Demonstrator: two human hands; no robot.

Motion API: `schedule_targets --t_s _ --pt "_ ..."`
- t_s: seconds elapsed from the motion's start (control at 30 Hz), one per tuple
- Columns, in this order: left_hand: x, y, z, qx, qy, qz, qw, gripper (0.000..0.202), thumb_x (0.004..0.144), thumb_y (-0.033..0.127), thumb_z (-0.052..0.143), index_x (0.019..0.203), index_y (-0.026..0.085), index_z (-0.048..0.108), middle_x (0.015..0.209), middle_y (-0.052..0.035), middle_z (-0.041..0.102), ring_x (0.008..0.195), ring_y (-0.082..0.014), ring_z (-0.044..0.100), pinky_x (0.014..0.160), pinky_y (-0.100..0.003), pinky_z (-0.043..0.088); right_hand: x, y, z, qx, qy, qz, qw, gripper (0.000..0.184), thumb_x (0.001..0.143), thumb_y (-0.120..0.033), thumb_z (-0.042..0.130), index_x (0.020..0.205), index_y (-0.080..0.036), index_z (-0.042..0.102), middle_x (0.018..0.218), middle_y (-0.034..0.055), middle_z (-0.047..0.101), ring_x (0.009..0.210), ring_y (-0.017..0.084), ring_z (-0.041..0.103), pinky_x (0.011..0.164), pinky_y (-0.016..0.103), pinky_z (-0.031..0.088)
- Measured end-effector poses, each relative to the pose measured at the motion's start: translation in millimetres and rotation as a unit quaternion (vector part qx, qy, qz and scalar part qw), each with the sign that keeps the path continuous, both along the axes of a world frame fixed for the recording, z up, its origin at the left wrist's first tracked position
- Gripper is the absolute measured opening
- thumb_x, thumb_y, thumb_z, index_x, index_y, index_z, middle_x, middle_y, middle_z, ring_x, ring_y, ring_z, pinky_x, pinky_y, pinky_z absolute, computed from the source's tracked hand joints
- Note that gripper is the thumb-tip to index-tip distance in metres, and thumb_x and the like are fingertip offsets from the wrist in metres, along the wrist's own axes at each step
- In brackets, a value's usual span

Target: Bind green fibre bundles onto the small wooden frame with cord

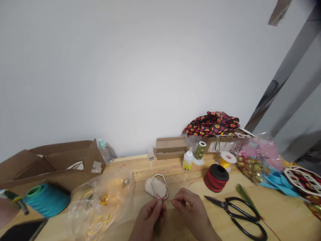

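Observation:
Near the table's front edge, my left hand pinches a thin red cord close to its knot. Opposite it, my right hand is closed on the cord's other stretch, fingertips pressed together, so a short length spans the gap. The cord meets the lower edge of a pale, flat ornament piece with an outlined frame, lying just beyond my fingertips. Something dark green hangs blurred beneath my left hand. To the right of my right hand lie black-handled scissors, blades pointing left, partly over a green tassel with a red cord.
A red cord spool, white glue bottle, green thread spool and yellow spool stand behind. Leftward are a plastic bag, teal thread cone, phone and open cardboard box. Packaged trimmings crowd the right.

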State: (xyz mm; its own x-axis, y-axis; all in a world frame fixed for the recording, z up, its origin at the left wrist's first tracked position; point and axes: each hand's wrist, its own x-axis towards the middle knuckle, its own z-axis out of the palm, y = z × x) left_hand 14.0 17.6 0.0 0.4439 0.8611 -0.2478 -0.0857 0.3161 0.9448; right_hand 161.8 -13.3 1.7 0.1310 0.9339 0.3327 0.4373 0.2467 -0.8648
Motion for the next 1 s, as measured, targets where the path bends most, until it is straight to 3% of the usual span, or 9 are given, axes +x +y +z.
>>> schedule_targets --t_s 0.17,0.33,0.47,0.63,0.77,1.0 --pt "-3 0 -2.3 0.074 0.065 0.033 0.995 0.029 0.073 0.041 0.051 0.064 0.014 0.059 0.060 0.0007 0.053 0.062 -0.0138 0.045 0.060 -0.022 0.034 -10 -3 -0.7 0.070 -0.059 0.030 0.995 0.007 0.071 -0.015 0.057 0.068 -0.018 0.063 0.063 0.0020 0.059 0.060 0.012 0.053 0.053 0.020 0.042" --pt "-2 -2 -5.8 0.015 -0.008 0.053 0.998 0.027 0.071 0.040 0.054 0.068 0.015 0.062 0.064 -0.0003 0.057 0.069 -0.0161 0.049 0.066 -0.024 0.037 -22 -5 -1.5 0.164 -0.149 0.018 0.975 0.009 0.072 -0.013 0.055 0.072 -0.019 0.062 0.065 0.0036 0.062 0.062 0.014 0.055 0.055 0.023 0.044" --pt "-1 -3 -7.8 -0.063 -0.090 0.074 0.991 0.028 0.067 0.041 0.059 0.072 0.013 0.064 0.063 -0.0020 0.059 0.067 -0.0162 0.051 0.066 -0.025 0.039 -24 -4 -2.9 0.172 -0.193 -0.004 0.966 0.012 0.074 -0.013 0.052 0.071 -0.020 0.060 0.064 0.0031 0.062 0.059 0.014 0.053 0.053 0.024 0.043" --pt "1 -4 -9.3 -0.112 -0.173 0.053 0.977 0.022 0.069 0.035 0.060 0.071 0.014 0.065 0.063 -0.0017 0.059 0.066 -0.0141 0.050 0.064 -0.024 0.039 -25 -3 -3.6 0.197 -0.224 -0.005 0.954 0.012 0.075 -0.014 0.051 0.072 -0.020 0.061 0.065 0.0036 0.063 0.058 0.014 0.053 0.051 0.024 0.042" --pt "0 -3 -13.0 -0.107 -0.179 0.052 0.977 0.021 0.069 0.034 0.060 0.071 0.013 0.065 0.061 -0.0018 0.058 0.064 -0.0142 0.050 0.063 -0.023 0.038 -27 -3 -2.8 0.204 -0.243 -0.002 0.948 0.013 0.075 -0.015 0.050 0.072 -0.020 0.062 0.064 0.0040 0.063 0.057 0.014 0.052 0.050 0.024 0.041" --pt "-2 -3 -11.5 -0.049 -0.113 0.061 0.991 0.027 0.067 0.040 0.059 0.066 0.013 0.061 0.062 -0.0008 0.055 0.065 -0.0139 0.048 0.064 -0.022 0.037 -28 -6 3.2 0.197 -0.231 -0.007 0.953 0.012 0.075 -0.013 0.051 0.073 -0.020 0.061 0.062 0.0033 0.061 0.059 0.014 0.051 0.051 0.025 0.041"
